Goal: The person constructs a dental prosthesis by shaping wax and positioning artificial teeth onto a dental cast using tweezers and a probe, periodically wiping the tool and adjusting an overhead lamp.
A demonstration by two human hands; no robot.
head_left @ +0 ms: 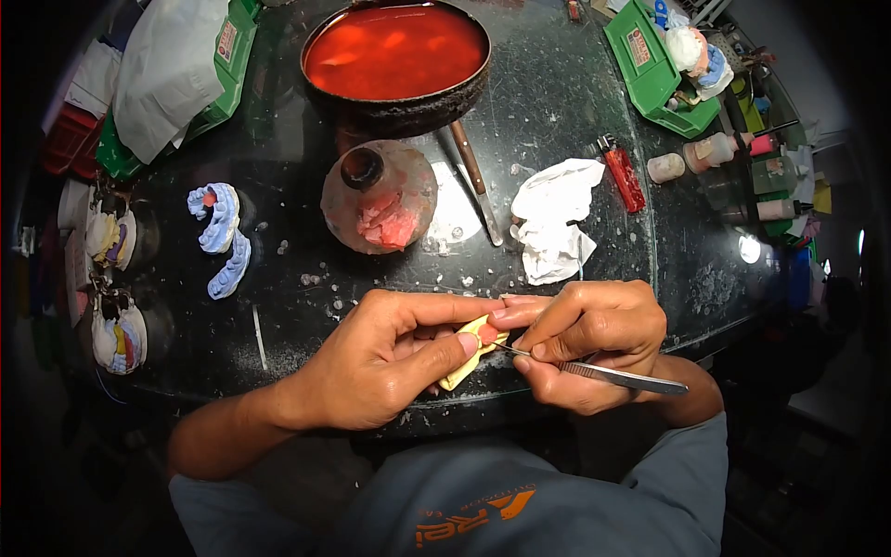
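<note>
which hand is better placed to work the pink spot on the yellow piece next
Probably the right hand: it holds the metal tool, tip close to the pink spot. The left hand is occupied holding the yellow piece.

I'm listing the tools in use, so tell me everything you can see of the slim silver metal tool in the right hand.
The slim silver metal tool has a flat, smooth rear end, a ridged grip and a thin tip. The bare right hand pinches it near the front between thumb and fingers. It lies aslant, the rear end out past the hand, the tip at the small yellow block-like piece held by the left hand; contact is too fine to tell.
</note>
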